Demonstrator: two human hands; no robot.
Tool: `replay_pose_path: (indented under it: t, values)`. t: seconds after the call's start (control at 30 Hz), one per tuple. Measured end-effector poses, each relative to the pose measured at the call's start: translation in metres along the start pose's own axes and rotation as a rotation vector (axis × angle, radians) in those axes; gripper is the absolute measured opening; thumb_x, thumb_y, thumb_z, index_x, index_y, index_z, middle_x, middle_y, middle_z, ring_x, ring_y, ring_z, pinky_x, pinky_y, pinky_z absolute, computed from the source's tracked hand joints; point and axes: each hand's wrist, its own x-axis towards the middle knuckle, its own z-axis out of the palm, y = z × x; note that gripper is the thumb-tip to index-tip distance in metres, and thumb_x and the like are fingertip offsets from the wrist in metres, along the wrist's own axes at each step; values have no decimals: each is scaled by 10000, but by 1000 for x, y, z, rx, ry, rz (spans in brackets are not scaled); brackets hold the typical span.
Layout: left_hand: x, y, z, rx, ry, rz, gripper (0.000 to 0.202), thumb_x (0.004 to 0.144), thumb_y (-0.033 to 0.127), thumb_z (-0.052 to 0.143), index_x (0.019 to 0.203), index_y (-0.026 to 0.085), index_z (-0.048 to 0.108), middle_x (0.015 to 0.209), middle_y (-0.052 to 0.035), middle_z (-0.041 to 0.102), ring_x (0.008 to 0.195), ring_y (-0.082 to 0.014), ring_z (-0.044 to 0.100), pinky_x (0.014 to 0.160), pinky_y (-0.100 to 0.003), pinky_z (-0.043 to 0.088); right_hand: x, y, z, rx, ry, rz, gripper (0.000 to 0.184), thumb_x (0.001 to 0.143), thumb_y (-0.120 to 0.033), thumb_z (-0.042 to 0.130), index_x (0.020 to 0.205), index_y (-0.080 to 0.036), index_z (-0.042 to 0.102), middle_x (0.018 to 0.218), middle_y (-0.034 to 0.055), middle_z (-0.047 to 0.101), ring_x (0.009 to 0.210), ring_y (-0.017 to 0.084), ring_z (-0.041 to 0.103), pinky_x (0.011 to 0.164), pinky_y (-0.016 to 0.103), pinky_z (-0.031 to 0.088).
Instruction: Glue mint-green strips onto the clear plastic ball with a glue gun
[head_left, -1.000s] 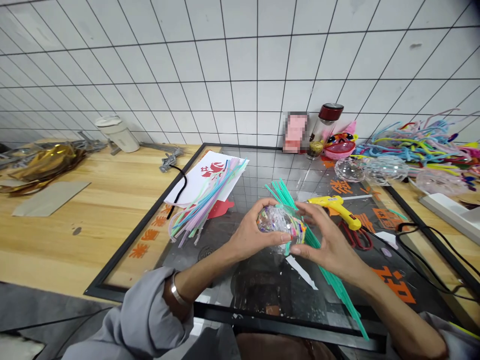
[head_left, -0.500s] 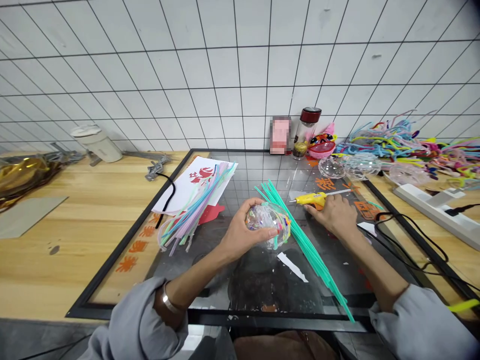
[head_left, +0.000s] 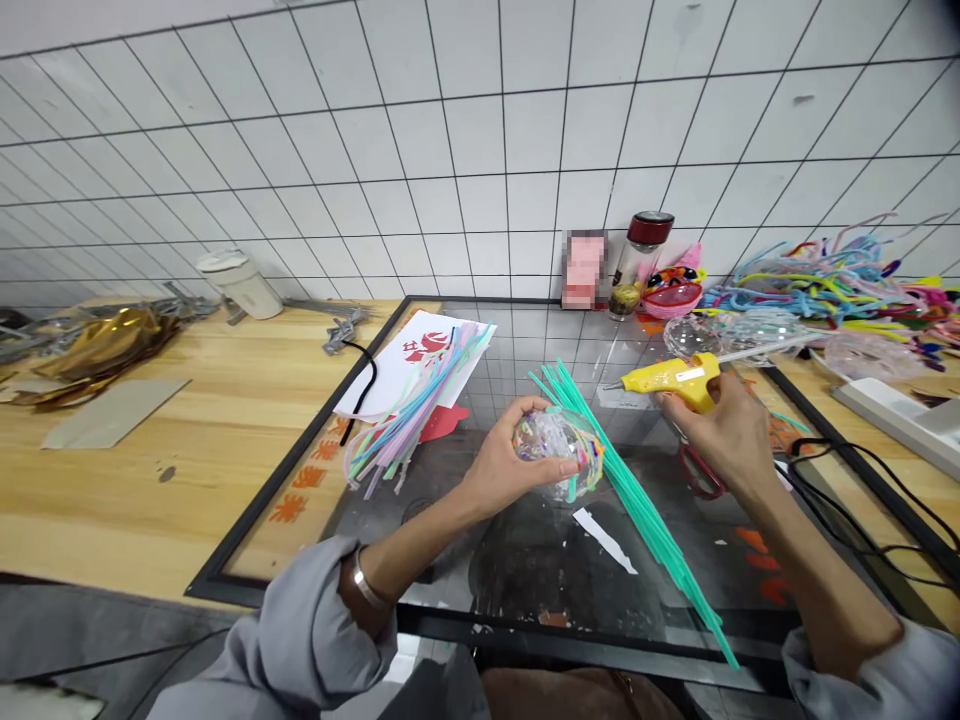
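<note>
My left hand is wrapped round a clear plastic ball with coloured strips glued along its right side, held just above the glass sheet. My right hand grips the handle of a yellow glue gun, lifted off the glass, its nozzle pointing left toward the ball, a glue stick jutting from its back. A fan of teal straws lies on the glass between and below the two hands.
Pastel straws lie on a white sheet with a red cutout. Red-handled scissors, black cables, clear half-balls, a jar, pipe cleaners, a white cup and gold foil surround the glass.
My right hand left the ball, reached right to the glue gun lying on the glass, took hold of it and lifted it. My left hand kept holding the ball.
</note>
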Motion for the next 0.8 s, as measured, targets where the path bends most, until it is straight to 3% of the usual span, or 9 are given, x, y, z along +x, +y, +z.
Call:
replay_pose_path:
  t: [0.1,0.2,0.37,0.53,0.8]
  values:
    - [0,2,0,-14,3,-14,659,608,378,865,1145,225,515,945,18,557,796,-130,532,705,-233,444,-17,-5,-6,250,64,-168,372,762,-533,643,950,-214,611,808,87,708,695,252,659,601,330,472]
    - [1,4,1,-27,15,-31,674,593,369,872,1144,219,514,913,25,559,773,-123,517,699,-230,442,-32,-11,-8,390,102,-250,348,723,-535,662,869,-223,612,702,31,677,561,196,603,520,297,437]
    - [0,4,2,-54,7,-37,671,579,344,877,1132,217,519,966,10,589,815,-137,557,740,-242,459,-42,-18,-7,372,205,-369,339,738,-544,664,791,-220,582,627,12,634,484,162,543,469,277,377]
    - [-2,1,3,-34,-11,-40,672,588,338,876,1153,224,531,972,12,594,808,-135,557,724,-239,453,-45,-20,-5,303,297,-439,341,786,-545,642,825,-210,590,619,4,627,466,155,528,461,272,355]
    - [-2,3,3,-11,-19,-52,673,581,336,878,1149,220,537,1001,6,601,815,-135,559,728,-237,451,-47,-20,0,287,316,-476,348,824,-560,604,804,-217,557,615,11,620,500,169,561,484,277,367]
